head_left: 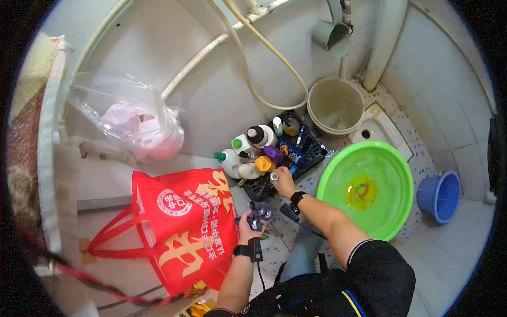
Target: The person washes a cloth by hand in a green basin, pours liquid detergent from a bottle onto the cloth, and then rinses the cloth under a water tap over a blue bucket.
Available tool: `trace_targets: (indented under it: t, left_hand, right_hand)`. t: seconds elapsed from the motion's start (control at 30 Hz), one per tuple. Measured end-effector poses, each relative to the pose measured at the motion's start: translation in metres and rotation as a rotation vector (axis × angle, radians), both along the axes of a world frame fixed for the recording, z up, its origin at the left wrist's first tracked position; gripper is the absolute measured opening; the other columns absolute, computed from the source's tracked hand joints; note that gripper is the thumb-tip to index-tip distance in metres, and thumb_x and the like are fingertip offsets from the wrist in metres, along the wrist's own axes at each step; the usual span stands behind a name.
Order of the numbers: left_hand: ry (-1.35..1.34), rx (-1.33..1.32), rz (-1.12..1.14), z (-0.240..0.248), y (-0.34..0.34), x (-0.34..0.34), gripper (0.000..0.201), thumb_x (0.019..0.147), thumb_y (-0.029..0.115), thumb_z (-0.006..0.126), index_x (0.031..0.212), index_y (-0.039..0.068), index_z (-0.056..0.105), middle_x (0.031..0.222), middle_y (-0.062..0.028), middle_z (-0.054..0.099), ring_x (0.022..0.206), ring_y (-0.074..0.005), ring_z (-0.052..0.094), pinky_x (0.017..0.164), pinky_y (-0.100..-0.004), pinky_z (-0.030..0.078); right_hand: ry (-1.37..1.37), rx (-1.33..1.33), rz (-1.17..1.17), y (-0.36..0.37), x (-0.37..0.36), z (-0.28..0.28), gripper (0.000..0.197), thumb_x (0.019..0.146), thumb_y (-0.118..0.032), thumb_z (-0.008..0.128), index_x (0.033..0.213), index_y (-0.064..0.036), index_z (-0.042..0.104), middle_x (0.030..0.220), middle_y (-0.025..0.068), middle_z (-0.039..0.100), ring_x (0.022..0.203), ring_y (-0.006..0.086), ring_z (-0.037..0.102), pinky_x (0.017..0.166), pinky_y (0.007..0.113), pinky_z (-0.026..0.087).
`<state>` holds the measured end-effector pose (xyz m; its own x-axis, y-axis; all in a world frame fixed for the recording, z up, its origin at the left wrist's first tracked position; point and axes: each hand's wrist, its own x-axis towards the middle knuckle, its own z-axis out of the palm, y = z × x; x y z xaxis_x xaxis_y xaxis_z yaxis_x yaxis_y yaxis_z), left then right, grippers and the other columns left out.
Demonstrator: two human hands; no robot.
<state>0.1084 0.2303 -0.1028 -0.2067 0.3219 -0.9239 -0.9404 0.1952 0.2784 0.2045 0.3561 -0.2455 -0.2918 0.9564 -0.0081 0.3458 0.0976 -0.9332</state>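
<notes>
My left hand [248, 231] is wrapped round a dark purple, glossy, see-through item [261, 215] whose exact kind I cannot make out. My right hand [285, 185] grips a small object with a pale round top [274, 177] at the near edge of a black plastic crate [316, 150]. Crowded in the crate are several bottles, among them a white bottle with a green cap [230, 162] and one with an orange cap [264, 163]. A purple item [274, 154] and a dark blue packet [292, 152] lie close to my right hand.
A green basin [404, 190] of water with a yellow patch stands right of my right forearm. Beyond are a pale bucket [310, 105], a squat toilet [392, 130] and a blue bucket [441, 196]. A red bag [182, 222] lies left; a clear bag [142, 129] hangs above it.
</notes>
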Motion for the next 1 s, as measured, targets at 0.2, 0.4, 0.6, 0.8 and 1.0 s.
trace_targets:
  t: [0.2,0.4,0.6,0.8,1.0]
  left_hand:
    - [0.057,-0.125,-0.016,-0.019,-0.013,-0.005,0.013,0.069,0.019,0.056,0.079,0.013,0.051,0.079,-0.0026,0.053,0.065,-0.0168,0.048,0.048,-0.0264,0.041]
    - [-0.01,-0.067,-0.107,-0.035,-0.023,-0.013,0.017,0.07,0.018,0.056,0.085,0.012,0.053,0.083,-0.0034,0.056,0.07,-0.0178,0.051,0.051,-0.0277,0.042]
    - [-0.022,0.05,-0.183,-0.04,-0.025,-0.02,0.02,0.071,0.019,0.054,0.088,0.01,0.053,0.084,-0.0053,0.057,0.071,-0.0191,0.052,0.051,-0.029,0.043]
    - [-0.011,0.108,-0.148,-0.029,-0.02,-0.019,0.019,0.072,0.019,0.054,0.089,0.01,0.054,0.086,-0.0058,0.057,0.074,-0.02,0.053,0.053,-0.0295,0.044]
    - [-0.032,0.132,-0.174,-0.017,-0.004,-0.008,0.018,0.074,0.021,0.053,0.089,0.011,0.053,0.088,-0.0049,0.057,0.073,-0.0182,0.053,0.053,-0.0286,0.044]
  right_hand:
    - [-0.138,0.009,0.032,-0.013,-0.046,-0.065,0.033,0.066,-0.005,0.059,0.099,-0.0037,0.052,0.105,0.0173,0.044,0.098,0.0356,0.041,0.085,0.04,0.035]
    - [-0.193,0.072,0.056,-0.011,-0.071,-0.065,0.036,0.064,-0.006,0.059,0.099,-0.0055,0.051,0.106,0.0162,0.043,0.102,0.0342,0.039,0.087,0.04,0.034]
    - [-0.287,0.083,0.082,-0.01,-0.068,-0.059,0.043,0.062,-0.011,0.062,0.103,-0.0076,0.048,0.107,0.0155,0.044,0.103,0.0338,0.039,0.083,0.041,0.037]
    - [-0.332,-0.091,0.165,-0.005,-0.058,-0.032,0.053,0.062,-0.023,0.067,0.108,-0.0066,0.046,0.11,0.0181,0.041,0.103,0.0344,0.039,0.085,0.04,0.036]
    - [-0.067,-0.092,0.036,-0.009,-0.026,-0.021,0.05,0.068,-0.028,0.063,0.106,0.0009,0.047,0.102,0.0227,0.047,0.098,0.0364,0.043,0.085,0.039,0.036]
